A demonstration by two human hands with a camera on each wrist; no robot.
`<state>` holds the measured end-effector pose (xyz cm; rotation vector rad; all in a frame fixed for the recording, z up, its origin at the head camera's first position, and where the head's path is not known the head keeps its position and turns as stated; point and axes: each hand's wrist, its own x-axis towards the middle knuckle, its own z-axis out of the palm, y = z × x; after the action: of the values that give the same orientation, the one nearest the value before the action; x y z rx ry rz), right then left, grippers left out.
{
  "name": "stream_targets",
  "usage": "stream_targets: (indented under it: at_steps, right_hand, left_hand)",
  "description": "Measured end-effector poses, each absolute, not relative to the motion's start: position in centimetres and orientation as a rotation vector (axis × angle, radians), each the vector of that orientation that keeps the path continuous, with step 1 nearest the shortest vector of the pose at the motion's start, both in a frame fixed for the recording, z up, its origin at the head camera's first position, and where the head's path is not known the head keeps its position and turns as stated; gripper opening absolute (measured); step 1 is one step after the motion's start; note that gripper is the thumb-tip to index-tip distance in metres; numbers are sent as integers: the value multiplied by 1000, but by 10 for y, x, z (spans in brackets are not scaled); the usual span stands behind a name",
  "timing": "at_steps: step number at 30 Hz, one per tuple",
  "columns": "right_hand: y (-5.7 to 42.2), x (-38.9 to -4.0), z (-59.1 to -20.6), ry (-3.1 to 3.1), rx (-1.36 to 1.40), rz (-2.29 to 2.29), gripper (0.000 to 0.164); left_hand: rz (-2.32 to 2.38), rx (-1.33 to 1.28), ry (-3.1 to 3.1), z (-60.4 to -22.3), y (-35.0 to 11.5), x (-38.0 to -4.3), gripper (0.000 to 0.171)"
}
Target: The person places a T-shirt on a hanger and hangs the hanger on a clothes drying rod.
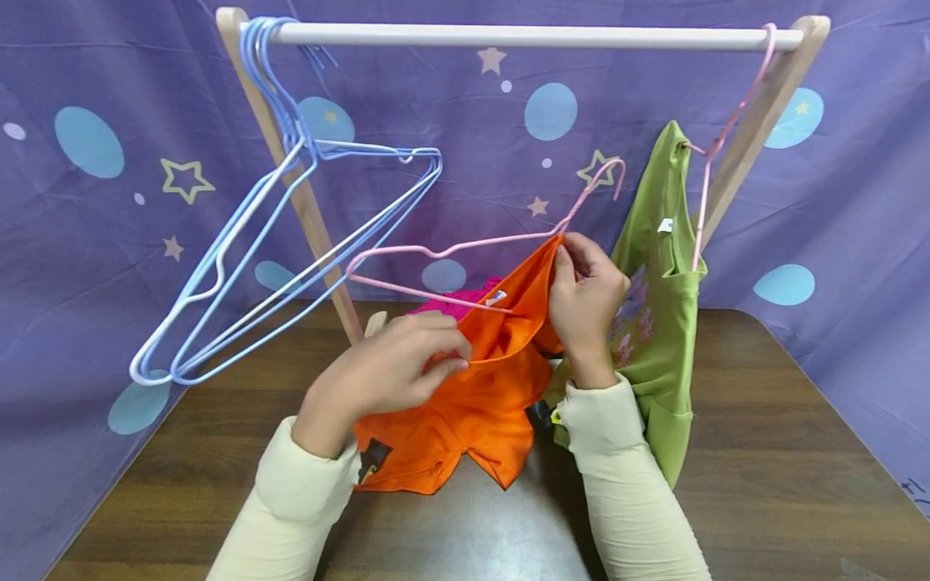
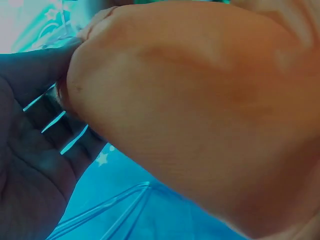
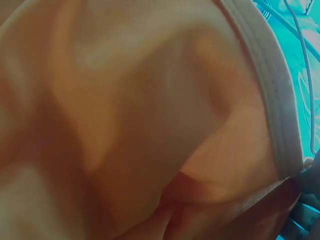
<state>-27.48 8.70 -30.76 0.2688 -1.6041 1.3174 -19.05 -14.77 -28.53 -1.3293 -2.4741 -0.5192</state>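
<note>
A pair of orange shorts (image 1: 479,403) hangs between the two hands, its waist held open toward the back. My right hand (image 1: 587,294) pinches the upper right corner of the waistband, right at the neck of a pink hanger (image 1: 479,242). One arm of that hanger sticks out to the left above the shorts; its lower bar runs down into the waist opening. My left hand (image 1: 395,367) pinches the near waistband edge between thumb and fingers. The left wrist view shows the thumb against the cloth (image 2: 190,110). Orange cloth (image 3: 125,100) fills most of the right wrist view.
A rack with a white rail (image 1: 508,35) spans the back. Several blue and white hangers (image 1: 240,242) hang at its left end. A green top (image 1: 664,339) hangs at right on another pink hanger (image 1: 726,129). Bright pink cloth (image 1: 454,305) lies behind the shorts on the wooden table (image 1: 770,452).
</note>
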Motion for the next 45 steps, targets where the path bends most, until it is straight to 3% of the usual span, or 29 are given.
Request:
stream_targets:
  at_steps: [24,45]
  right_hand:
    - [98,-282,-314,-1696,239,1069,7]
    - [103,-287,-321,-1791,330,981,12]
  left_hand:
    - [-698,-1193,-2089,-253,-196,-167,15]
    - [-598,-1080,-2117,-253,-199,-168,11]
